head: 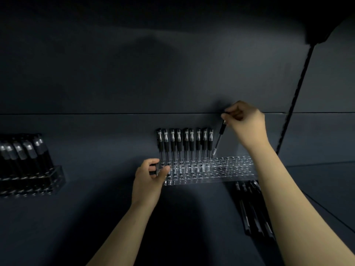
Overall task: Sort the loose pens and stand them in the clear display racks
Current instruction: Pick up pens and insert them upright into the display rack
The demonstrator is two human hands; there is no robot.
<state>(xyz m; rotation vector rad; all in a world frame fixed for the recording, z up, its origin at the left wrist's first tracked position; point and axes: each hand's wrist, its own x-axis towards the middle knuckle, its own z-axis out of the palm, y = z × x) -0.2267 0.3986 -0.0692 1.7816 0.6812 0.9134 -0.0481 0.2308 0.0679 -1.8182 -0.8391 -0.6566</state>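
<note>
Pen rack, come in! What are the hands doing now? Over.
Right hand pinches tilted pen, tip at clear rack. Left hand grips rack's left end. Way looks clear; loose pens lie beside right forearm.

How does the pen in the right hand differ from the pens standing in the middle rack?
The held pen leans, its tip at a hole of the middle rack; the standing pens are upright and seated. The right hand pinches the held pen's top; it touches none of the standing pens. Both look black and clear.

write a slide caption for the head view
Right hand holds a tilted pen tip-down at the clear rack beside a row of standing pens; left hand grips the rack's end.
</note>
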